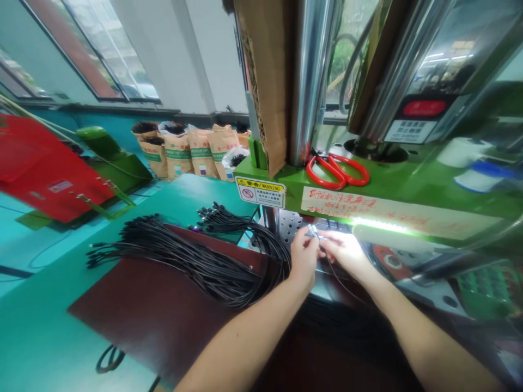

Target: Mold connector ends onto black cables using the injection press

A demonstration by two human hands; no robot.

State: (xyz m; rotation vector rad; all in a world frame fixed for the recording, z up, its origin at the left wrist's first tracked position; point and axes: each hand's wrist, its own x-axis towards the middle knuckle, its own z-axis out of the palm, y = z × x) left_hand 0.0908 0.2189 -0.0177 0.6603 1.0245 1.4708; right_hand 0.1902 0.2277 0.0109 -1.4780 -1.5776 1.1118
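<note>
Both hands meet just below the green machine's front edge. My left hand (304, 253) pinches a small light-coloured connector (312, 231) between thumb and fingers. From the right, my right hand (341, 251) closes on the same piece, its fingertips touching it. A thin black cable (341, 283) hangs below the right hand and curves to the right. Left of the hands, a large bundle of black cables (196, 267) lies on a dark brown sheet (143, 321), with a second bundle (232, 220) behind it.
Above the hands stands the green press (286, 174) with steel columns (308, 81). Red-handled scissors (337, 173) and white spools (463, 152) rest on it. A perforated metal plate (289, 224) lies behind the hands. Paper sacks (200, 149) and a red machine (53, 169) stand beyond the green table (28, 321).
</note>
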